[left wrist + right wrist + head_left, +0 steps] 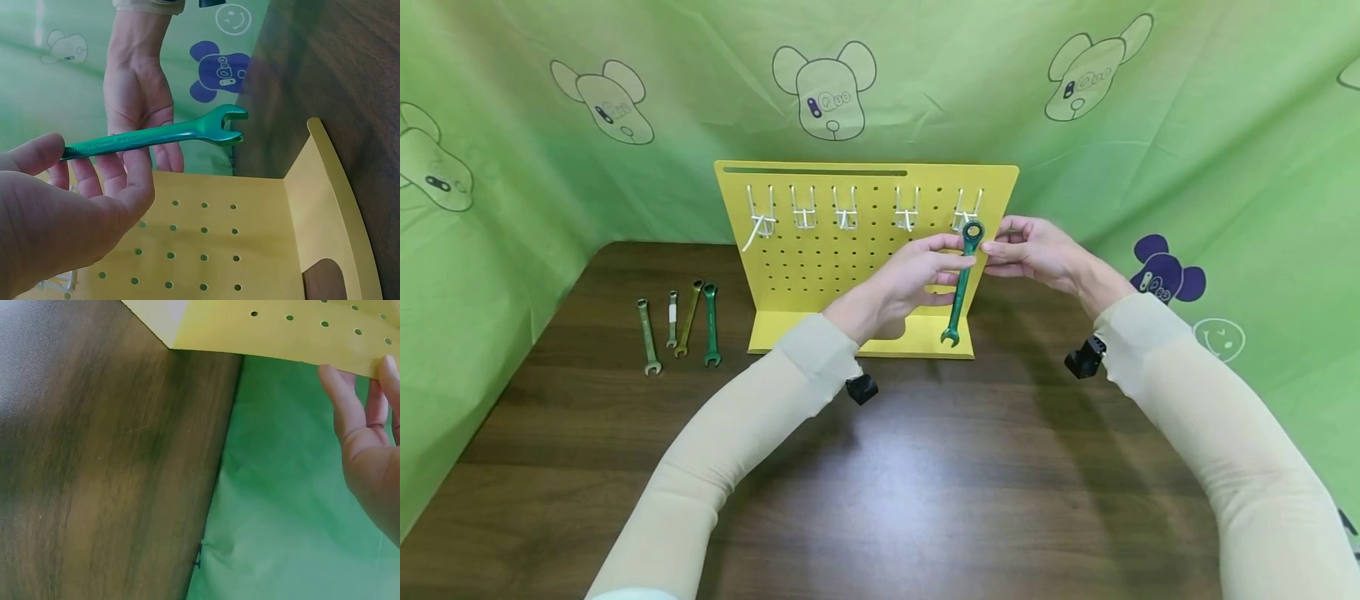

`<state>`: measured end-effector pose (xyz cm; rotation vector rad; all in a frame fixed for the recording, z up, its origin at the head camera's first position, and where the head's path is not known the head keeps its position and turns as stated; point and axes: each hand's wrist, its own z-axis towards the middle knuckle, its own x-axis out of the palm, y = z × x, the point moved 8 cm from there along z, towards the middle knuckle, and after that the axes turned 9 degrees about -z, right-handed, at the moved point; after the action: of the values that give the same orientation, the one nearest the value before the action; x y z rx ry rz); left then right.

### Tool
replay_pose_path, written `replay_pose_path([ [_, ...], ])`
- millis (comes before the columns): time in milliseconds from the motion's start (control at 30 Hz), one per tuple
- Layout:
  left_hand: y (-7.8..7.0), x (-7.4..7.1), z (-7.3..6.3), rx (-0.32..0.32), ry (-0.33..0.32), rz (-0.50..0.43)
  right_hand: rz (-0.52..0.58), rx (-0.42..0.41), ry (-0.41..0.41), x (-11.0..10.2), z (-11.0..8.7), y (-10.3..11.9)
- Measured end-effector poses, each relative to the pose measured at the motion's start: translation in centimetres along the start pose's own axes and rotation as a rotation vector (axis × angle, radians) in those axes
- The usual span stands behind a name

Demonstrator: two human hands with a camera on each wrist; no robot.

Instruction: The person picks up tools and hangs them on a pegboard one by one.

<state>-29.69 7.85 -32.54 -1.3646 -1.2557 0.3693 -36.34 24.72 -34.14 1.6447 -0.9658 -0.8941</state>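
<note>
My left hand [898, 279] holds a green ratcheting combination wrench [960, 292] between thumb and fingers. Its ring end points up, just in front of the rightmost white hook [966, 215], and its open end hangs down. In the left wrist view the wrench shaft [162, 135] lies across the fingers, thumb near the ring end, which is out of that view. A yellow pegboard [857, 292] stands upright behind it. My right hand [1045, 252] pinches the board's right edge; in the right wrist view, fingers [340, 403] meet that edge.
Several wrenches lie on the wooden table [880, 500] left of the board, among them a green wrench [711, 325] and a yellowish wrench [688, 321]. More white wire hooks [805, 212] line the board's upper part. A green printed curtain [925, 100] surrounds the table.
</note>
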Motion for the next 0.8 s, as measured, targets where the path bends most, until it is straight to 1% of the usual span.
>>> replay_pose_path([
  [200,0.1,-0.2,0.4,0.002,-0.01,-0.016,0.028,-0.063,-0.009,0.1,0.1,-0.1],
  [267,0.1,-0.2,0.5,0.003,-0.014,-0.022,0.034,-0.082,0.003,0.1,0.1,-0.2],
  [533,0.3,-0.4,0.9,-0.002,-0.034,-0.033,0.012,-0.152,0.013,-0.1,0.4,-0.3],
  [800,0.8,-0.9,1.3,-0.018,-0.038,-0.036,0.044,-0.176,0.077,0.1,0.7,-0.8],
])
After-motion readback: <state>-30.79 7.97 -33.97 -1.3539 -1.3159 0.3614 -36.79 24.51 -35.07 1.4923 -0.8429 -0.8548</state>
